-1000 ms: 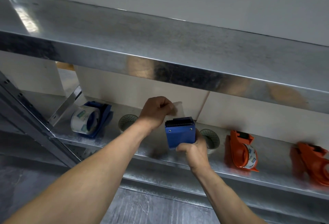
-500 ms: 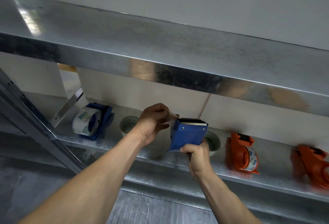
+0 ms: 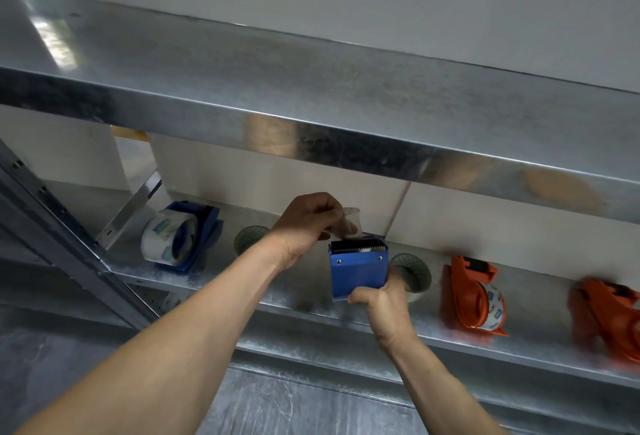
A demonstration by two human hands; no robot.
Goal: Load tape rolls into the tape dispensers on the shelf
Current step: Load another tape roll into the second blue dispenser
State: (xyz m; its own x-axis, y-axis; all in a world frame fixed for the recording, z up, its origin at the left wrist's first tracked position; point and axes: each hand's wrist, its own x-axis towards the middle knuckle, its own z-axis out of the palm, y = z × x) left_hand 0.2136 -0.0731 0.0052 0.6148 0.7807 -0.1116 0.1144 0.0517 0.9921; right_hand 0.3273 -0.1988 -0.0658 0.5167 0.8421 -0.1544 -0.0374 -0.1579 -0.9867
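A blue tape dispenser (image 3: 358, 272) is held upright over the lower shelf (image 3: 311, 313), its toothed blade on top. My right hand (image 3: 382, 303) grips its lower end from below. Just above the blade, my left hand (image 3: 308, 227) pinches a strip of clear tape (image 3: 351, 223) that runs down behind the blade. The roll inside the dispenser is hidden. A second blue dispenser (image 3: 194, 237) with a clear tape roll (image 3: 168, 239) lies on the shelf at the left.
Two orange dispensers, one (image 3: 472, 296) loaded and one (image 3: 609, 322) at the right edge, stand on the lower shelf. Two grey round objects (image 3: 251, 239) (image 3: 414, 272) lie on the shelf. The upper metal shelf (image 3: 311, 112) overhangs closely. A slotted upright (image 3: 52, 227) stands left.
The blue dispenser has turned back upright from a tilt to the right, blade now on top. My left hand has drawn the tape strip up above the blade.
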